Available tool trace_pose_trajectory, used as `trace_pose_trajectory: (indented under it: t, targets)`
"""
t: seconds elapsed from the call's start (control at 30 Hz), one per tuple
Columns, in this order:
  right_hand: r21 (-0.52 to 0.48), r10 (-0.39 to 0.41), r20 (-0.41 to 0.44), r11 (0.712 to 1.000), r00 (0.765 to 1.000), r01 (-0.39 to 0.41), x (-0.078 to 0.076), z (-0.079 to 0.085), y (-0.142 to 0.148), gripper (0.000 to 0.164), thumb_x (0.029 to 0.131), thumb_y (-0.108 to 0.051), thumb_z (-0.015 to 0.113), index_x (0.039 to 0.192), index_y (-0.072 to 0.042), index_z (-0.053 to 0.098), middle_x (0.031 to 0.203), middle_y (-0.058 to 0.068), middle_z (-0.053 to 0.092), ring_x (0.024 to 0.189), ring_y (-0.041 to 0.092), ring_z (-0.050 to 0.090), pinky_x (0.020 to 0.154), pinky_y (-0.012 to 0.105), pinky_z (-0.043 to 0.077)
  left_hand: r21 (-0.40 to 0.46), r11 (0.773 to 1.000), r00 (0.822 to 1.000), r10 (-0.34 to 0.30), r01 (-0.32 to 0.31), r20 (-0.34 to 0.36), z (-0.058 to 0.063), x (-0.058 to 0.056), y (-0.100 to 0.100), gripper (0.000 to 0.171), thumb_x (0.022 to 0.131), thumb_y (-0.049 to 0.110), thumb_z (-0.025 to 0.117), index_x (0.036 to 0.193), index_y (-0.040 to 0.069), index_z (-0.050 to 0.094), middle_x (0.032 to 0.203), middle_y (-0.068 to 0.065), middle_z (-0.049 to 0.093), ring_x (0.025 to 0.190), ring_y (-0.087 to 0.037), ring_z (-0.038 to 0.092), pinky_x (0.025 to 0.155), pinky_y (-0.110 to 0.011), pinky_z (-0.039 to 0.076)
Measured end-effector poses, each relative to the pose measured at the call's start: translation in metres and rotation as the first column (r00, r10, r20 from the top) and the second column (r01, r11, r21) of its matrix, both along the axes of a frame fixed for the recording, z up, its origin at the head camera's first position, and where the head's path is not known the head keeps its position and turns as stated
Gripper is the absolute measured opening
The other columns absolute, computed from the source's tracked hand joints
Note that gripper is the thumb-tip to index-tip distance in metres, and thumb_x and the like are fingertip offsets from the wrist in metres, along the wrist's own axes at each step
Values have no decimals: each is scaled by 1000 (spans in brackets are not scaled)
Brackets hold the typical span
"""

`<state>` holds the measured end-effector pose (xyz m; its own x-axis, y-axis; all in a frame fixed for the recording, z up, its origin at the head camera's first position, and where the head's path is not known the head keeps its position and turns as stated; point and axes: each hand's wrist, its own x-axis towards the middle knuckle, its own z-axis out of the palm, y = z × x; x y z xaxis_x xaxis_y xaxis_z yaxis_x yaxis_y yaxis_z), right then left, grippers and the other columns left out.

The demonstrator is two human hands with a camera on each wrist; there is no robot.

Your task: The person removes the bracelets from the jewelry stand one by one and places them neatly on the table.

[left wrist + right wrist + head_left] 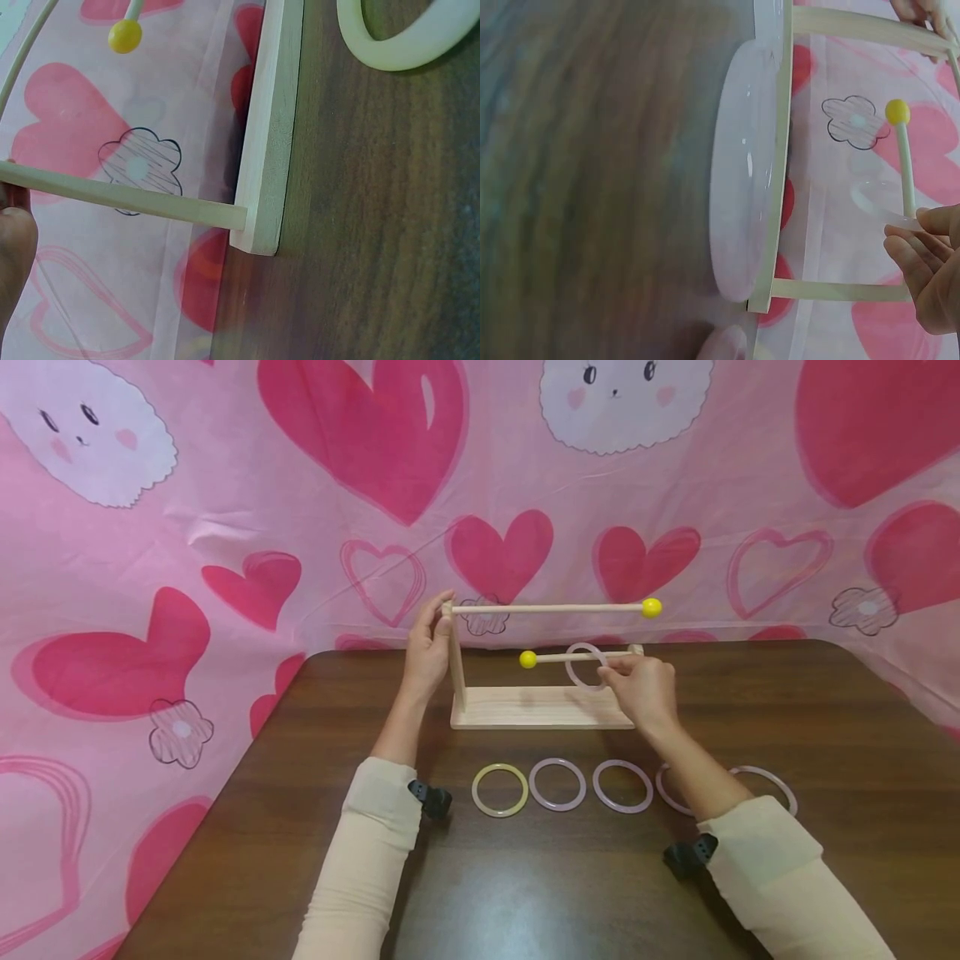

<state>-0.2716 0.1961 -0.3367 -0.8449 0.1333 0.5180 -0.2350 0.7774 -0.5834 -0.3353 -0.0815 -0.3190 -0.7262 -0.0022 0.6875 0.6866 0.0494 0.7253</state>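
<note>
A pale wooden stand [540,708] has a tall left post with a long upper rod [555,609], and a shorter right post with a lower rod [547,657]. Both rods end in yellow balls. My left hand [429,652] grips the top of the tall post, thumb toward me; only part of this hand [13,240] shows in the left wrist view. Between thumb and fingers, my right hand [647,693] pinches a translucent pale purple ring [573,675]. The lower rod runs through that ring, between ball and right post. The right hand hides part of the short post.
In a row before the stand lie a yellow ring [500,791], a purple ring [557,785], another purple ring [622,787] and two more rings partly under the right forearm. The brown table [525,893] meets a pink heart-patterned cloth [510,460] behind.
</note>
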Motion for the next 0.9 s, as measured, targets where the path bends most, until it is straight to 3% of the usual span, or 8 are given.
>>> trace_pose_trajectory:
  t: [0.4,0.9]
  targets:
    - [-32,17,-11,999,1000,-18,-2,1,-9,16,82,-12,70,91,1,72,82,14,69,73,28,66,57,40,49,17,1000,1000,-15,15,8,3,1,-1,37,92,9,47,127,-5,47,126,-26,48,93,-12,49,75,-26,46]
    - [-60,31,-17,998,999,-32,-1,-1,-19,16,82,-12,69,91,1,73,83,12,69,75,27,66,58,40,50,20,1000,1000,-10,10,1,0,1,0,42,90,15,48,126,-5,48,121,-21,51,87,-9,50,71,-23,47]
